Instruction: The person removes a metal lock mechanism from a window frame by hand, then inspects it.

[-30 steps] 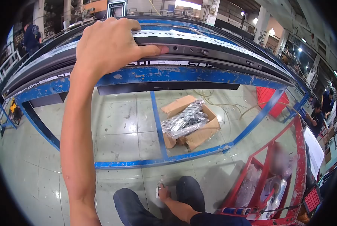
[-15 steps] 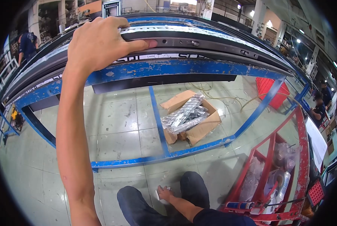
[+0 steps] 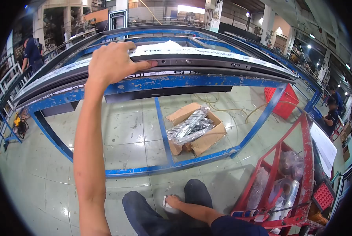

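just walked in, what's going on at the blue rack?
A person is down low on the floor beside the rack. Their left hand clasps the edge of the dark frame lying on top of it. Their right hand rests between the knees on a small white thing on the floor; whether it is grasped is unclear. A box of wrapped parts sits under the rack.

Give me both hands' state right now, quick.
Left hand: closed on the dark frame bar.
Right hand: on a small white thing down low; grip cannot be told.
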A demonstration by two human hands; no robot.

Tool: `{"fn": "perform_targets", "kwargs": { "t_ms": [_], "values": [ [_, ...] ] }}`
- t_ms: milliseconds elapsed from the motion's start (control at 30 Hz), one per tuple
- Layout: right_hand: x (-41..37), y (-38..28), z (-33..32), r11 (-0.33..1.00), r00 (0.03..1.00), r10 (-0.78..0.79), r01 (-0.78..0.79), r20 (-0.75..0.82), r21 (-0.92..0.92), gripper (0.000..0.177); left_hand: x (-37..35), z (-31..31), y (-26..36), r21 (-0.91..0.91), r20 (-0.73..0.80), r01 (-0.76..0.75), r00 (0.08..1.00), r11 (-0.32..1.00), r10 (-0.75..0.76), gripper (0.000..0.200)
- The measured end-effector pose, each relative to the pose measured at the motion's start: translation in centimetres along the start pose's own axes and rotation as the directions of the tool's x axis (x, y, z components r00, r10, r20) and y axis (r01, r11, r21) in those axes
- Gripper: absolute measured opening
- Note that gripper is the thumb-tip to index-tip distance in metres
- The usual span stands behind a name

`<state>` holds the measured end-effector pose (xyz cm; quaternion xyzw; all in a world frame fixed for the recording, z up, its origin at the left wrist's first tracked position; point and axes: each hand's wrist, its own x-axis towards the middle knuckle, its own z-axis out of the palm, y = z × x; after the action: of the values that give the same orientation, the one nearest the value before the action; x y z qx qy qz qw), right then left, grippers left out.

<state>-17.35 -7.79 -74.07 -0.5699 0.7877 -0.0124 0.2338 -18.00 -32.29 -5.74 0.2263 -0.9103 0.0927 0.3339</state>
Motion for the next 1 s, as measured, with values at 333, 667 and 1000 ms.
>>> {"fn": "perform_targets", "kwargs": {
  "t_ms": [333, 667, 1000],
  "values": [
    [-4.2, -0.6, -34.1, 0.89, 0.49, 0.028, 0.384, -0.871, 0.245, 0.015, -0.1, -0.3, -0.3, -0.07, 0.038, 0.041, 0.999, 0.997, -0.038, 0.082],
    [-9.6, -11.3, -57.5, 0.859, -0.352, 0.026, 0.487, -0.936, -0.159, 0.025, -0.3, -0.2, -0.4, -0.092, 0.001, 0.03, 1.0, 0.995, -0.03, 0.078],
    [-6.4, -12.8, -60.1, 0.871, -0.363, 0.176, 0.491, -0.915, -0.027, 0.039, 0.0, 0.4, -0.9, -0.103, -0.017, 0.019, 1.0, 0.995, -0.021, 0.076]
  ]
}}
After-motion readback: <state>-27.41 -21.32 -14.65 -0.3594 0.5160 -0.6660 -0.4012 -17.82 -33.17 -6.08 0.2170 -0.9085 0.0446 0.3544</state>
